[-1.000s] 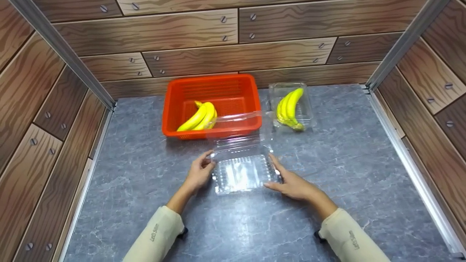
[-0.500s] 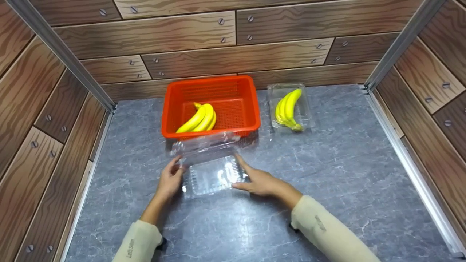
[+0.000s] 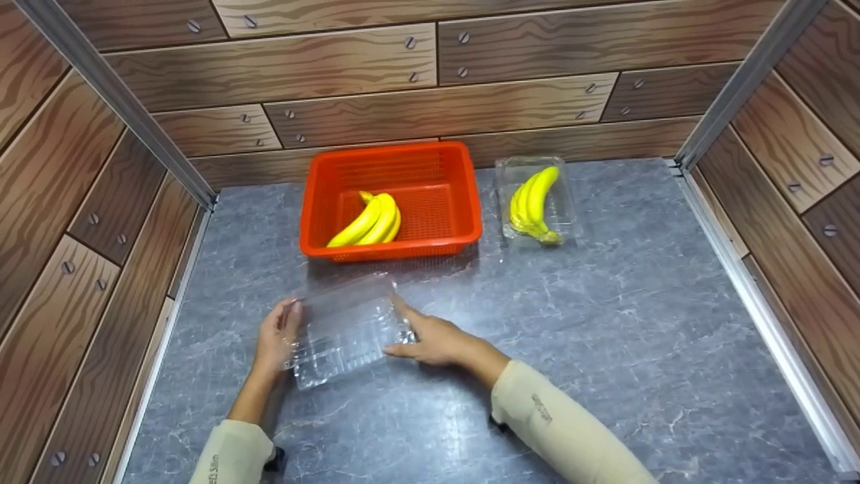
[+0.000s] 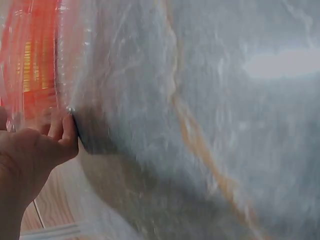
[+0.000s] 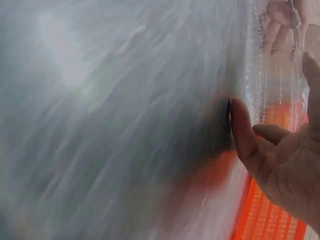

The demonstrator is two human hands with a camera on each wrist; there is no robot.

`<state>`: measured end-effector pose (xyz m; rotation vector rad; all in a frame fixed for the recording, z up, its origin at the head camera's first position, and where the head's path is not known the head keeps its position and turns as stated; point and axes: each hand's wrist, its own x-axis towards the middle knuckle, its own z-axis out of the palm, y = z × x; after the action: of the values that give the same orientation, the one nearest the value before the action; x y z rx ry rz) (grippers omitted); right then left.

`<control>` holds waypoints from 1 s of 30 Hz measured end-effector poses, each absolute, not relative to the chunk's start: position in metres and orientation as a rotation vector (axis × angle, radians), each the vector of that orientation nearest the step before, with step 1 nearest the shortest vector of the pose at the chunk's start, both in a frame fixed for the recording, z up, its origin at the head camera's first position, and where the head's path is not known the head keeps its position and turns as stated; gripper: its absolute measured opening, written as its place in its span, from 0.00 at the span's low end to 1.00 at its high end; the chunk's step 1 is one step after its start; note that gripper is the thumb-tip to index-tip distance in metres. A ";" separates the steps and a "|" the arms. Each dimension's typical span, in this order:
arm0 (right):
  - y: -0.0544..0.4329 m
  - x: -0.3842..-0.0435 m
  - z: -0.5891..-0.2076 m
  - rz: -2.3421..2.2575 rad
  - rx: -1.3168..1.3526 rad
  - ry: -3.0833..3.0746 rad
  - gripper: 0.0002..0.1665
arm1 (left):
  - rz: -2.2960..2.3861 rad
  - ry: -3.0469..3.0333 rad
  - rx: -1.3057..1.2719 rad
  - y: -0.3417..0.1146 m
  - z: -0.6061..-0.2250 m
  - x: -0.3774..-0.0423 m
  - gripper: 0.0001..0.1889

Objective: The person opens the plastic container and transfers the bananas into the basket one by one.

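A clear plastic clamshell box (image 3: pixel 346 329) is held above the table, tilted and somewhat blurred. My left hand (image 3: pixel 274 339) grips its left side. At the opposite side my right hand (image 3: pixel 437 339) grips it, thumb at the near corner and fingers toward the far one. The left wrist view shows the left hand (image 4: pixel 37 155) with fingertips curled at the clear plastic. In the right wrist view the right hand (image 5: pixel 280 150) has its fingers on the box's ribbed edge (image 5: pixel 257 75). No fruit shows through the plastic; glare hides some of its shape.
Behind the box stands a red basket (image 3: pixel 391 250) with a bunch of bananas (image 3: pixel 373 220) inside. To its right, another clear box (image 3: pixel 563 202) holds a second banana bunch (image 3: pixel 533 204). Wood-patterned panels (image 3: pixel 363 70) border the grey marbled table (image 3: pixel 645 323).
Both hands have carried the clear box leftward and slightly toward me. It has turned and tilted, and its upper part no longer overlaps the basket. The bananas stay where they were.
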<state>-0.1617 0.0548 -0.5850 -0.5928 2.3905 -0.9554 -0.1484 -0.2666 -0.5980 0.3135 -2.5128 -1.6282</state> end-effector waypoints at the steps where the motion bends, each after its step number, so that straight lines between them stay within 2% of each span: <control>1: 0.051 -0.162 -0.585 -0.953 -0.592 2.386 0.65 | -1.599 -2.501 0.317 -0.268 -0.598 -0.148 0.18; 6: 0.031 -0.162 -0.589 -0.926 -0.611 2.393 0.63 | -1.602 -2.394 0.464 -0.280 -0.603 -0.146 0.20; 10: 0.015 -0.165 -0.589 -0.928 -0.644 2.400 0.63 | -1.586 -2.429 0.704 -0.294 -0.603 -0.148 0.26; 14: -0.003 -0.168 -0.591 -0.934 -0.673 2.406 0.65 | -1.647 -2.336 0.878 -0.308 -0.603 -0.150 0.23; 18: -0.021 -0.171 -0.592 -0.933 -0.662 2.398 0.65 | -1.750 -2.230 0.893 -0.325 -0.605 -0.153 0.21; 30: -0.059 -0.183 -0.592 -0.906 -0.666 2.396 0.66 | -1.930 -2.152 0.861 -0.370 -0.606 -0.169 0.28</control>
<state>-0.1834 -0.0590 -0.5921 -0.6656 2.3958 -0.9058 -0.1688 -0.3702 -0.6059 0.8613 -2.1522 -1.9296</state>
